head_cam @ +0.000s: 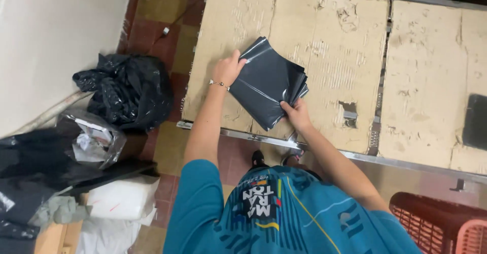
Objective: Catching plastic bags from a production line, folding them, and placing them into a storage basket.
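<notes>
A stack of dark grey plastic mailer bags (266, 81) lies on a table covered with worn cardboard (335, 46). My left hand (228, 69) presses on the stack's left edge, thumb on top. My right hand (297, 113) pinches the stack's near right corner. A thin bracelet circles my left wrist. Both arms reach forward from my teal shirt at the bottom of the view.
A black rubbish bag (127, 89) sits on the tiled floor left of the table, with more bags and a white package (122, 198) nearer me. A red plastic basket (441, 223) stands at bottom right. A dark flat object (477, 122) lies at the table's right edge.
</notes>
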